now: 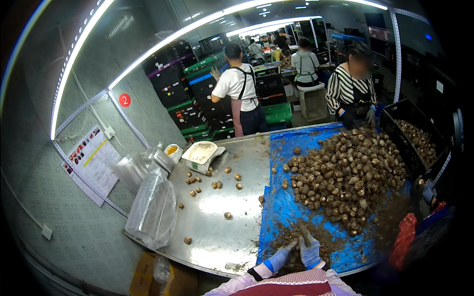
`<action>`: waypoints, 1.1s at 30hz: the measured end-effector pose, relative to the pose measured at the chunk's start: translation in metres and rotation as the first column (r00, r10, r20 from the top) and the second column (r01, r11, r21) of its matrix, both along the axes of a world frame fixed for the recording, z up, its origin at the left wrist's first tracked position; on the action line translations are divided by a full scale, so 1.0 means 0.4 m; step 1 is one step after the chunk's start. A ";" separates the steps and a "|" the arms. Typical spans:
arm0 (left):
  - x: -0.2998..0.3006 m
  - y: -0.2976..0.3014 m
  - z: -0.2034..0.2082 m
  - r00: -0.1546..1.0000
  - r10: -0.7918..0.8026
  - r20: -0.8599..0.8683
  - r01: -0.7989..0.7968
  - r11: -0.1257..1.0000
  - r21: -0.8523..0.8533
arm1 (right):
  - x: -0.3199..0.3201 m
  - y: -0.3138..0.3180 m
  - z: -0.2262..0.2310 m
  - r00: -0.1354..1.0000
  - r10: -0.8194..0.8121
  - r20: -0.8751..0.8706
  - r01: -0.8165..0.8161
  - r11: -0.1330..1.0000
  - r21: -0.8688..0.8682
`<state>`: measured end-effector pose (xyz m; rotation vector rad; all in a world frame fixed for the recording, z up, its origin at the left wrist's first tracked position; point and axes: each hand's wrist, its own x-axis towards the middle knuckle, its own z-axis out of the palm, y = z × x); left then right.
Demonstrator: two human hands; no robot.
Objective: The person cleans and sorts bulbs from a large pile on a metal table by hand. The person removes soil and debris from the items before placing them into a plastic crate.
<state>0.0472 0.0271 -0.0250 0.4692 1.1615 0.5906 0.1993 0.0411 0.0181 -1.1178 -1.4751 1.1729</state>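
Observation:
My left hand (282, 255) and my right hand (310, 250), in dirt-stained blue-and-grey gloves, meet low over the front of the blue sheet (268, 222). Their fingers come together above loose brown soil and fibres (281, 236). The fingers look closed, but whatever is between them blends with the soil and I cannot make it out. Beyond my right hand rises a big pile of brown, rough taro corms (350, 172). On the bare metal table (212, 237) to the left lie several scattered corms (227, 215), paler in places.
A white scale (200, 154) stands at the table's far left, near clear plastic bags (157, 209). Across the table a person in a striped top (340, 93) handles corms. A black crate (414, 133) of corms tilts at right. Another worker's red sleeve (404, 237) is close by.

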 end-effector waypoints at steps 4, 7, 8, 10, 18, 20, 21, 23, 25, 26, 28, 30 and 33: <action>-0.001 -0.009 -0.029 0.994 -0.028 0.105 0.034 0.998 -0.061 | -0.001 -0.005 -0.008 0.999 -0.041 -0.017 0.039 0.996 -0.075; -0.002 0.015 -0.109 0.953 0.025 0.301 0.030 0.984 -0.175 | 0.022 0.017 -0.099 0.976 -0.158 0.150 0.121 0.965 0.231; -0.002 0.016 -0.090 0.913 0.043 0.405 0.010 0.992 -0.129 | 0.022 0.028 -0.080 0.983 -0.179 -0.049 0.174 0.981 -0.092; -0.015 -0.001 -0.064 0.915 0.172 0.364 -0.102 0.973 -0.205 | 0.036 0.048 -0.069 0.966 -0.209 -0.154 0.191 0.974 -0.126; -0.228 0.263 0.051 0.765 0.442 0.469 -0.573 0.799 0.183 | 0.222 0.083 -0.246 0.894 -0.431 -0.119 0.386 0.878 -0.284; -0.328 0.290 0.056 0.784 0.397 0.478 -0.562 0.781 0.272 | 0.259 0.115 -0.237 0.837 -0.517 -0.181 0.490 0.854 -0.172; -0.321 0.291 0.057 0.796 0.404 0.452 -0.555 0.785 0.276 | 0.283 0.127 -0.228 0.822 -0.552 -0.141 0.534 0.833 -0.147; -0.289 0.281 0.055 0.819 0.412 0.400 -0.539 0.792 0.288 | 0.331 0.168 -0.254 0.795 -0.605 0.037 0.606 0.793 -0.056; -0.194 0.245 0.030 0.857 0.419 0.298 -0.485 0.853 0.195 | 0.362 0.219 -0.339 0.718 -0.623 0.311 0.635 0.769 0.076; -0.152 0.217 0.012 0.870 0.430 0.242 -0.470 0.871 0.143 | 0.354 0.238 -0.326 0.705 -0.527 0.474 0.575 0.817 0.053; -0.104 0.165 -0.037 0.869 0.383 0.313 -0.422 0.904 0.066 | 0.312 0.274 -0.257 0.601 -0.285 0.746 0.449 0.893 -0.020; -0.064 0.135 -0.061 0.873 0.348 0.342 -0.380 0.925 0.030 | 0.301 0.280 -0.308 0.345 -0.267 0.900 0.395 0.911 0.119; -0.039 0.095 -0.066 0.895 0.340 0.289 -0.369 0.928 0.053 | 0.282 0.301 -0.311 0.172 -0.101 0.980 0.407 0.913 0.022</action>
